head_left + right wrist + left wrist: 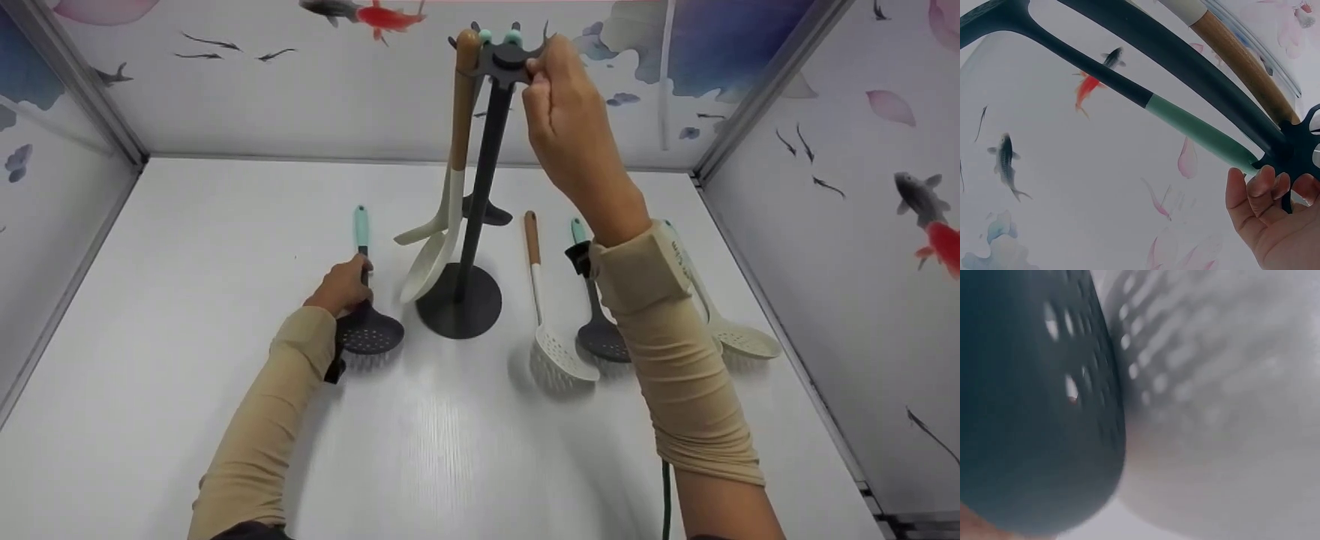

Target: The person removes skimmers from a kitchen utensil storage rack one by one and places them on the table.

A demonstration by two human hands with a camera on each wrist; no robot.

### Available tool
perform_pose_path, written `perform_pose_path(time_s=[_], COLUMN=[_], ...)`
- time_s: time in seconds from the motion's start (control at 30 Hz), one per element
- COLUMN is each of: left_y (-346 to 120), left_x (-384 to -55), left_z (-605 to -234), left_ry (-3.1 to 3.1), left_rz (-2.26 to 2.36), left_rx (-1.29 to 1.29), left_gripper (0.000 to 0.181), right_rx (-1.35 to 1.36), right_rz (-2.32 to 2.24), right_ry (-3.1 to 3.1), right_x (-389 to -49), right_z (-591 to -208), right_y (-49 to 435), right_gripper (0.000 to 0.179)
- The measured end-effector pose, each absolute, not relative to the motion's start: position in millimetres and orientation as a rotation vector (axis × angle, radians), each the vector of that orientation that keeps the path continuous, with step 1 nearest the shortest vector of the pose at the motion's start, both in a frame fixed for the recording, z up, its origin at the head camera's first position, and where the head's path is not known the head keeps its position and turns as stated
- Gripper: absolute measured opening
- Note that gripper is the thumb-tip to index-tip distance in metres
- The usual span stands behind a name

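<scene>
My left hand (343, 286) grips a black skimmer (373, 332) low on its mint-tipped handle, left of the stand. The perforated bowl fills much of the left wrist view, close over the white surface. At the top of the black utensil stand (482, 187), my right hand (574, 120) pinches one arm of the hooked crown. A white spoon-shaped utensil (429, 266) with a wooden handle hangs there, beside a cream utensil (421, 229). Behind the pole hangs a black utensil (491, 214); its mint handle (1202, 132) shows near my fingers in the right wrist view.
Right of the stand's round base (480, 319) lie a white skimmer (559, 356) with a wooden handle, a black slotted utensil (602, 341) partly behind my forearm, and a cream slotted utensil (742, 339). Printed panels wall the white table (420, 450) at back and sides.
</scene>
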State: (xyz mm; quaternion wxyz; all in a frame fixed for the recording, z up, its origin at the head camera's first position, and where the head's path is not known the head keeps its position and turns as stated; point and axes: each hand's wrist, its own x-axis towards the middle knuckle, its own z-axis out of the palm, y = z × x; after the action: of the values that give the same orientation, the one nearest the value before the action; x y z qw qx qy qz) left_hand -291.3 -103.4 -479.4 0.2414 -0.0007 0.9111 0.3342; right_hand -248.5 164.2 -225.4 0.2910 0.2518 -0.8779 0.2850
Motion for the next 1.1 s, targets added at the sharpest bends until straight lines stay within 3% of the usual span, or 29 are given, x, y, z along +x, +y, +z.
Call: perform_pose_path(time_s=[1.1], left_y=[-104.5], left_x=[-282.5], left_z=[-475.7], left_ry=[2.379], left_rz=[0.862], left_rx=[0.235], left_gripper=[0.055], right_rx=[0.671], right_rz=[0.786], right_ry=[-2.335], right_x=[-248.5], right_z=[-225.1], right_y=[163.0], right_gripper=[0.024])
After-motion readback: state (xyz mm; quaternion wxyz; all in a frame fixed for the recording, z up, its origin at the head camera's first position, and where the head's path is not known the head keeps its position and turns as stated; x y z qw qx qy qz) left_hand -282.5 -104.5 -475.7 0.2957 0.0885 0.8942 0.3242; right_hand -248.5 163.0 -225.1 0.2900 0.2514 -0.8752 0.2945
